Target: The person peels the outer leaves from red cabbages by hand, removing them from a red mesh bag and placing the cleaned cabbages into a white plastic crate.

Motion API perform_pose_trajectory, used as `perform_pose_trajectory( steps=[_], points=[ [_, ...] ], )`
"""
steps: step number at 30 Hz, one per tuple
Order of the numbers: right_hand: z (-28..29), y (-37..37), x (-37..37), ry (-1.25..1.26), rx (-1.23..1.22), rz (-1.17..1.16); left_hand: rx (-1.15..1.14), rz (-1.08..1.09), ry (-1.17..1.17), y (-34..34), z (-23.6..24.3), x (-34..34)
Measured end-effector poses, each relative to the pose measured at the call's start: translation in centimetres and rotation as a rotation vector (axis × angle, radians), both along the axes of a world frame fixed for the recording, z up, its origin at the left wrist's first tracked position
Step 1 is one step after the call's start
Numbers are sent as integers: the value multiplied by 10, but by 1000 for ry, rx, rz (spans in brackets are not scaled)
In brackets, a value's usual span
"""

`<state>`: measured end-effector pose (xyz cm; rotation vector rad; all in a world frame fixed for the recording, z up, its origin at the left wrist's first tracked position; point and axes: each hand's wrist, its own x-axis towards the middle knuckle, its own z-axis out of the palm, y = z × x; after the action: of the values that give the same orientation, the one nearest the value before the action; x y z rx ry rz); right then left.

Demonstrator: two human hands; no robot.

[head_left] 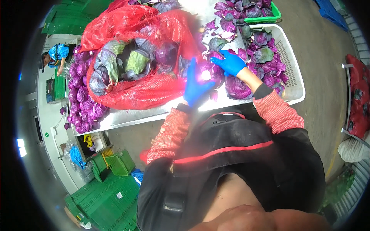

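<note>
On the metal surface [133,118], beside the red mesh sack [142,94], a purple cabbage [210,70] sits between left hand [194,88] and right hand [232,64], fingers of both spread; whether they touch it, I cannot tell.

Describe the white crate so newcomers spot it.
Start at the pale table and go right, past the red mesh sack. Just right of the gloved right hand is a crate heaped with mostly purple leaves. Its white walls set it apart from the green crate behind.
</note>
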<state>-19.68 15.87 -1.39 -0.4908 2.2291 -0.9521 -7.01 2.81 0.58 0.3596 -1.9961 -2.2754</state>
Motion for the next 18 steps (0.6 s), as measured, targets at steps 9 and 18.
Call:
perform_pose_trajectory(
  steps=[9,18],
  points=[
    [-13,28,27,-32,-125,6,13,3,-68,19,18,-2],
    [-69,50,43,-93,-146,-372,-99,-55,-67,-13,-9,8]
  ],
)
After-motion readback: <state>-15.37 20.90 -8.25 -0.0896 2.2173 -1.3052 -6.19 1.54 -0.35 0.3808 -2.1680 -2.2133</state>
